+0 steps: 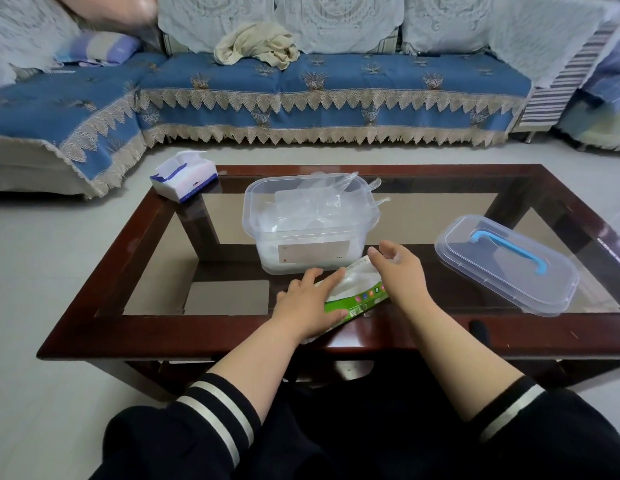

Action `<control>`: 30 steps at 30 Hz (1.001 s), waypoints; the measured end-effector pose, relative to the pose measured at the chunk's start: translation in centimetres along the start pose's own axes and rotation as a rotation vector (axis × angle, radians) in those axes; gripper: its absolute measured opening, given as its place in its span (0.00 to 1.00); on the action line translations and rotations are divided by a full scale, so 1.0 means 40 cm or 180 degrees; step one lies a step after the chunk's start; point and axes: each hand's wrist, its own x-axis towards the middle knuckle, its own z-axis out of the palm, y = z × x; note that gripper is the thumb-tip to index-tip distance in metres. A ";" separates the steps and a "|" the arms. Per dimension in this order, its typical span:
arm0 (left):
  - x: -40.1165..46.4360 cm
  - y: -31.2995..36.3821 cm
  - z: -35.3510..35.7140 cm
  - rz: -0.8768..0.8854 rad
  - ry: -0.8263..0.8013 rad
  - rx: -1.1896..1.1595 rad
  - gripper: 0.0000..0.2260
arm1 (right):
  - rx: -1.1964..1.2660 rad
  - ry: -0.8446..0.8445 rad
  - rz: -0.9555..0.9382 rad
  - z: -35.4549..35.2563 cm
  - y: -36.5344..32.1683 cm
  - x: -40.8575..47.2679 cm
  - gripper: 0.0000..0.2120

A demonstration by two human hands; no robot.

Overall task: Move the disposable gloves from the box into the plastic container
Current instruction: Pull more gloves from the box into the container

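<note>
Left hand [310,303] presses flat on the green glove box [357,299]; right hand [397,268], loosely open, seems empty above its slot. Pinch one glove; steady the box. Gloves [322,202] fill the container [301,233] behind.

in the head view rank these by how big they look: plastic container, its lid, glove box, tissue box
1. plastic container and lid: alike in spread, so I would not rank one over the other.
2. glove box, though both hands cover part of it.
3. tissue box, which sits farther from the camera, so it may be bigger than it looks.
</note>
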 end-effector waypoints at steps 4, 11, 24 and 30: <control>-0.008 0.018 0.007 -0.0055 0.0029 0.0234 0.32 | -0.0135 -0.0576 -0.0145 -0.003 0.013 -0.034 0.44; -0.021 0.039 0.020 0.0238 0.0214 0.0454 0.34 | -0.0205 0.0211 0.0116 -0.020 0.033 0.002 0.11; -0.010 0.055 0.053 0.0350 -0.0413 0.0550 0.37 | 0.0104 -0.0204 -0.0267 0.076 0.014 -0.108 0.14; -0.011 0.059 0.038 0.0380 -0.0574 0.0626 0.33 | 0.0594 -0.0364 -0.0329 0.093 -0.012 -0.177 0.12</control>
